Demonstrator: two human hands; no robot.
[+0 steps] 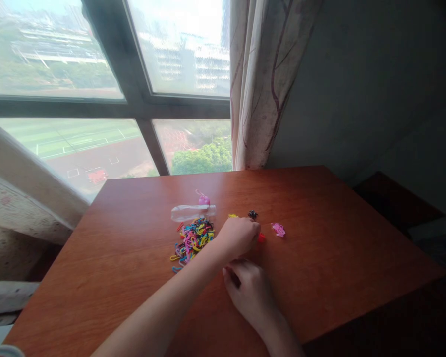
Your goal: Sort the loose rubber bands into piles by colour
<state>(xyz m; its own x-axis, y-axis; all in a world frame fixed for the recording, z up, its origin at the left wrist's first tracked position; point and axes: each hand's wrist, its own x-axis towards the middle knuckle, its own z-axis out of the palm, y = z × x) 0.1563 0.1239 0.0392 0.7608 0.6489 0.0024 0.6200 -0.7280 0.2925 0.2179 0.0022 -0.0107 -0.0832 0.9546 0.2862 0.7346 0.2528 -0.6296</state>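
Observation:
My left hand (241,237) reaches across to the right, its fingers curled down beside a small red bunch of hair ties (260,238). Whatever its fingertips hold is hidden. Below it, my right hand (250,285) rests near the tabletop with thumb and fingers drawn together. I cannot make out anything between them. Left of both hands lies a mixed pile of colourful hair ties (195,240), partly behind my left forearm. Around my left hand are a yellow bunch (233,215), a black bunch (252,214) and a pink bunch (278,229).
Behind the pile, a clear plastic sleeve or container (188,213) lies on the brown wooden table (330,238). A purple trinket with a loop (204,200) touches its far side. A window (139,106) and a patterned curtain (258,89) border the table's far edge.

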